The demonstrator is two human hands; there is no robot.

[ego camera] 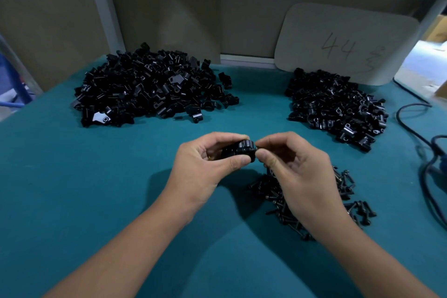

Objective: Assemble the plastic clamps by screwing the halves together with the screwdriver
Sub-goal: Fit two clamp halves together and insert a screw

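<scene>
Head view showed both forearms reaching in from the near edge to meet above the middle of the table point(72, 201). The left hand point(205, 164) gripped a black clamp point(242, 150), thumb and fingers curled round it. The right hand point(297, 167) pinched at the clamp's right end with thumb and forefinger; it looked to be seating a screw there, though the screw itself was hidden by the fingertips.

The likeliest fault, as I judged it, was the halves slipping out of line in the left hand, so that the screw entered crooked and bound in the plastic. A loose pinch could also have dropped the screw into the screw pile point(314, 201) lying just under the right wrist, where it would be lost among the rest. No screwdriver was clearly in view, so either hand would have had to let go to fetch it, and the unfastened halves might then have parted.

The table was covered in teal cloth. A large heap of black parts point(150, 87) lay far left and a smaller heap point(338, 109) far right. Dark cables point(416, 133) trailed along the right edge. Behind the smaller heap leaned a card point(346, 43) marked 44. Brown panels point(157, 7) closed off the back, with a bright strip of room above them.
</scene>
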